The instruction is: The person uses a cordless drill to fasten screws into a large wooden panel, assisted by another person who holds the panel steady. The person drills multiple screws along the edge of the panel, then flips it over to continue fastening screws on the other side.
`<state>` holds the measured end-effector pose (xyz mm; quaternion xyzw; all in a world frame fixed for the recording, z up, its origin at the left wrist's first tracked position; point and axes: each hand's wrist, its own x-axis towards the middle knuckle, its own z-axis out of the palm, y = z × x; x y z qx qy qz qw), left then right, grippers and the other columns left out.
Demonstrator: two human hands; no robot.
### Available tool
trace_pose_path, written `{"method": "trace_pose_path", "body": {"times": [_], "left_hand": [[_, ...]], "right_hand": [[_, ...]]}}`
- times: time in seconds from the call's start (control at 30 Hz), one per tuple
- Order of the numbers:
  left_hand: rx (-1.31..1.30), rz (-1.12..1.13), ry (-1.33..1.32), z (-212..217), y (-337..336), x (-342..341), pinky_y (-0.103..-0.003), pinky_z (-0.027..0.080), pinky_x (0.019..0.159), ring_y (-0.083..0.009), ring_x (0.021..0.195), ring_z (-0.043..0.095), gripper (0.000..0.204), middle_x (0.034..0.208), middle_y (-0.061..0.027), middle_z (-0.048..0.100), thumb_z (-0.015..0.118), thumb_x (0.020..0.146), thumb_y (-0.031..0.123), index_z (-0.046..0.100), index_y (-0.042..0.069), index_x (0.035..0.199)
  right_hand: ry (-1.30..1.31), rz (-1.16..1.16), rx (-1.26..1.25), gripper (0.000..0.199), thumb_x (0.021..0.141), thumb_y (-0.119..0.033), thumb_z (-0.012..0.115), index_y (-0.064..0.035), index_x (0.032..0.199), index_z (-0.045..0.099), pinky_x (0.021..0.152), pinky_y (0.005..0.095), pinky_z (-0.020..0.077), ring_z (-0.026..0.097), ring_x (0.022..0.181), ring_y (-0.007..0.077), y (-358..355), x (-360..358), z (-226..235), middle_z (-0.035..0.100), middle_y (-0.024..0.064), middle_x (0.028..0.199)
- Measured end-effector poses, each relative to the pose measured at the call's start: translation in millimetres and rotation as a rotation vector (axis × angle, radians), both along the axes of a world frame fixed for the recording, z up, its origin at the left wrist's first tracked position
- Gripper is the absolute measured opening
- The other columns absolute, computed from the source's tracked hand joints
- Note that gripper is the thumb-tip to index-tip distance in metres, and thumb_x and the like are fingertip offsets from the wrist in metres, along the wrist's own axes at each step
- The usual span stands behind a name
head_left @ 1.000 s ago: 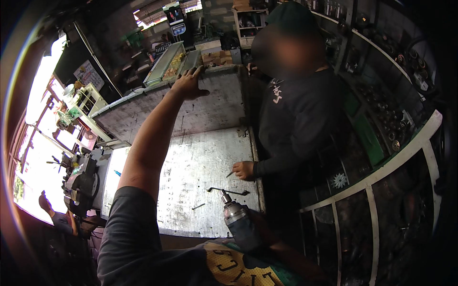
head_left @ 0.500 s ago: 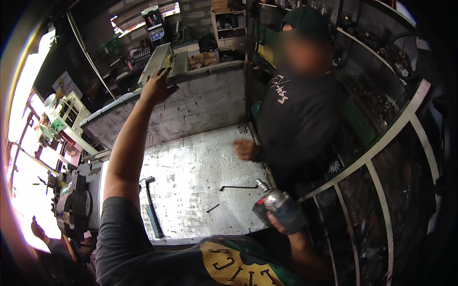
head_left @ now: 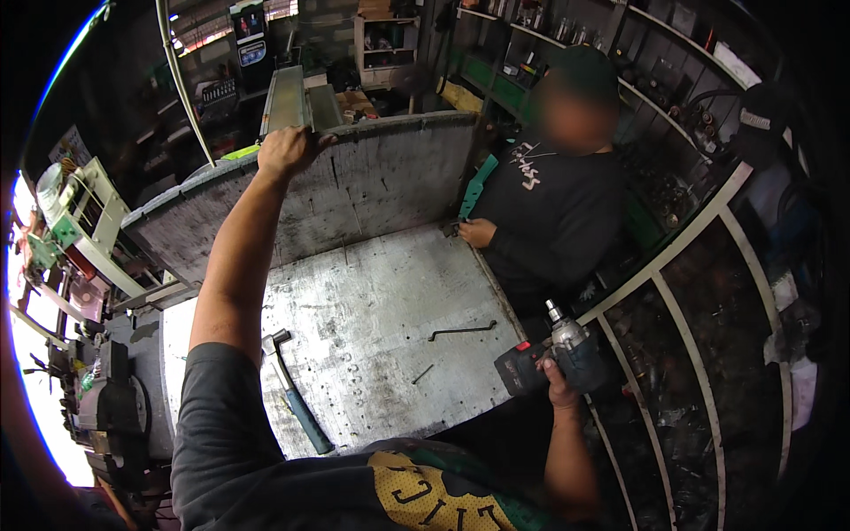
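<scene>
Head view: the left hand (head_left: 285, 154) is hooked over the top edge of an upright, scuffed grey panel (head_left: 403, 177), fingertips hidden behind, seemingly to steady it at the far side of the worn, silvery metal tabletop (head_left: 390, 288). The right hand (head_left: 559, 386) wraps a dark-blue-and-black cordless driver (head_left: 580, 361), socket upward, beyond the near right edge (presumably for clearance). A blue-handled steel hammer (head_left: 306, 421) lies flat on the tabletop.
</scene>
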<state>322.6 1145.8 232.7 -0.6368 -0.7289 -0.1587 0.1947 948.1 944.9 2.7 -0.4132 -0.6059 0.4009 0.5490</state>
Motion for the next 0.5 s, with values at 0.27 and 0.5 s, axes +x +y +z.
{"method": "trace_pose_path", "body": {"times": [0.27,0.5], "left_hand": [[-0.088,0.03,-0.04,19.0,-8.0,4.6,-0.05,0.061,0.085,-0.0408,0.098,0.076,0.069,0.099,-0.0221,0.078,0.058,0.097,0.072,0.082,0.008,0.107],[-0.023,-0.001,-0.068,13.4,-15.0,6.7,-0.051,0.062,0.081,-0.0415,0.096,0.077,0.068,0.1,-0.0231,0.078,0.064,0.095,0.07,0.077,0.006,0.114]], "right_hand": [[-0.097,-0.073,0.062,0.008,0.093,-0.011,0.069,-0.0029,0.095,0.069,0.071,0.0323,0.0531,0.065,0.077,0.0164,-8.5,-12.0,2.3,0.068,0.0043,0.085],[-0.38,-0.15,0.162,0.01,0.098,-0.011,0.066,-0.0017,0.095,0.068,0.075,0.0328,0.0528,0.065,0.081,0.0179,-18.3,-13.2,2.5,0.068,0.0057,0.087]]}}
